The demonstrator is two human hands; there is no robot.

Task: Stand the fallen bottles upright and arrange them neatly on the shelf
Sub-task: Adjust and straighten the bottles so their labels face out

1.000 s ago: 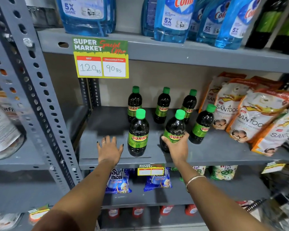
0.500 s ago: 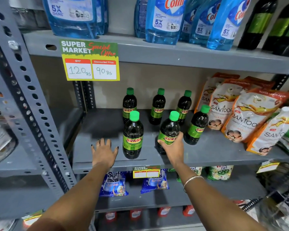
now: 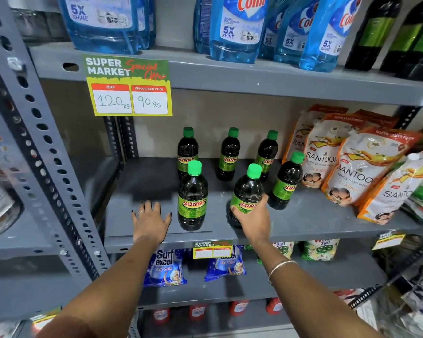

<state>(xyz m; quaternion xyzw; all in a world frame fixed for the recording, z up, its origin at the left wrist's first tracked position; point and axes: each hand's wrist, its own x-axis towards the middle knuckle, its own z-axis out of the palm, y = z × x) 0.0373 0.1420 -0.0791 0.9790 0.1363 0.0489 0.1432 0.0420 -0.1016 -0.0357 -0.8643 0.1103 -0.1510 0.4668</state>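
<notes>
Several dark Sunny bottles with green caps stand on the grey shelf (image 3: 315,223). Three stand upright in a back row, the left one (image 3: 187,148), the middle one (image 3: 228,154) and the right one (image 3: 268,152). In front, one bottle (image 3: 193,196) stands upright at the left and another (image 3: 287,184) leans slightly at the right. My right hand (image 3: 254,222) grips the lower body of the front middle bottle (image 3: 248,191), which tilts a little to the right. My left hand (image 3: 150,222) lies flat on the shelf, fingers spread, just left of the front left bottle.
Santoor refill pouches (image 3: 347,162) crowd the shelf's right side. A price sign (image 3: 128,86) hangs from the shelf above, which holds blue Colin bottles (image 3: 239,28). A perforated steel upright (image 3: 34,132) stands at the left. Surf Excel packs (image 3: 165,267) sit one shelf below.
Both hands stay where they were, the right one still around the front middle bottle. My view has shifted slightly, nothing else has moved.
</notes>
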